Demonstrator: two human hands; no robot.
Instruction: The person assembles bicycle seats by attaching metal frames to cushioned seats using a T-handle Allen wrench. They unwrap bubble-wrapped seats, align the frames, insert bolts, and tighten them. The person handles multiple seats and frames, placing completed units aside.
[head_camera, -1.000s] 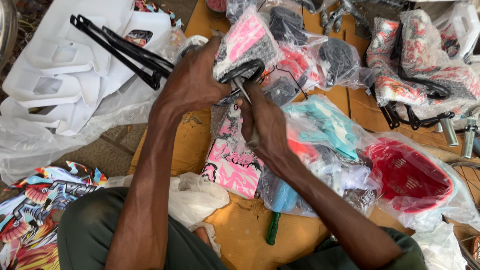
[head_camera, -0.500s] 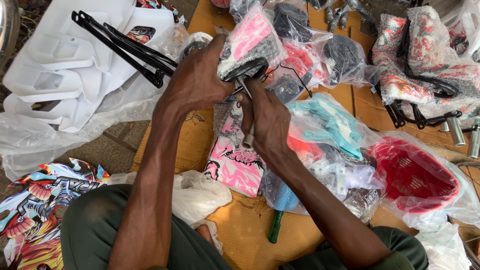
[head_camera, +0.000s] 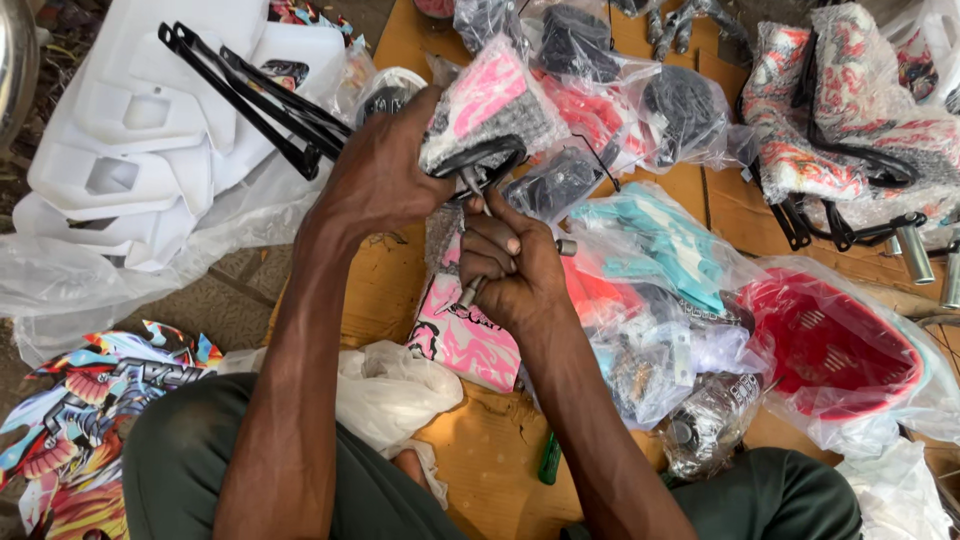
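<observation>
My left hand (head_camera: 385, 175) grips a small bicycle saddle (head_camera: 487, 110) with a pink and grey patterned cover wrapped in clear plastic, holding it up by its black underside rails. Just below it my right hand (head_camera: 510, 265) is closed around a slim metal tool (head_camera: 470, 292), whose upper end meets the saddle's clamp. Both forearms reach up from the bottom of the view, over a pink and white patterned panel (head_camera: 462, 335) lying on brown cardboard (head_camera: 480, 450).
Bagged bicycle parts surround the hands: a teal piece (head_camera: 665, 240), a red plastic basket (head_camera: 830, 350), patterned saddles (head_camera: 850, 110) at the right. White plastic panels (head_camera: 130, 150) and black metal stays (head_camera: 255, 100) lie at the left. A colourful sticker sheet (head_camera: 75, 430) sits bottom left.
Both hands stay on the saddle and tool; the right hand has shifted slightly on the tool. The view has drifted a little.
</observation>
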